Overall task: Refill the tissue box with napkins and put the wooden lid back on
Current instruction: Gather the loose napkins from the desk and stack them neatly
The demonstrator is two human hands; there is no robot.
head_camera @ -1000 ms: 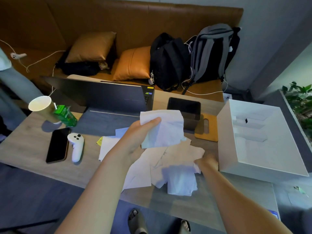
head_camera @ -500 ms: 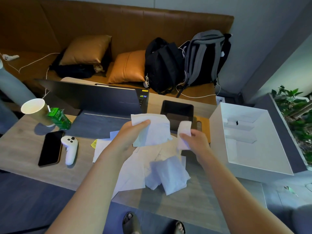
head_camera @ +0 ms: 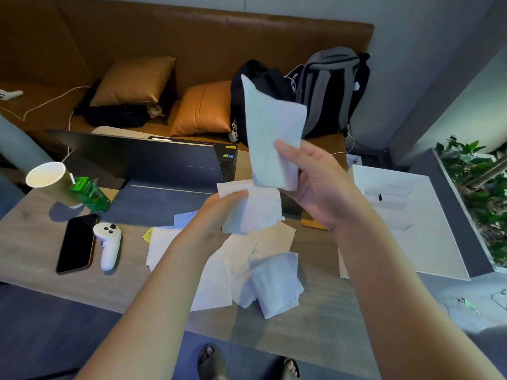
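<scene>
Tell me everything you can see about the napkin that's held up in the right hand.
The raised napkin is white, soft, thin paper, apparently folded into a long strip. It stands nearly upright, tilted a little left, in front of the black backpack. The right hand pinches its lower end, thumb across the front. Its bottom edge overlaps the left hand's napkin.

Tissue box mostly hidden behind right hand & both held napkins; only a dark sliver shows. Wooden lid covered except one corner below right wrist. Laptop keyboard only partly visible at its right end. White box: near-left corner behind right forearm. Label on green carton too small to read.
</scene>
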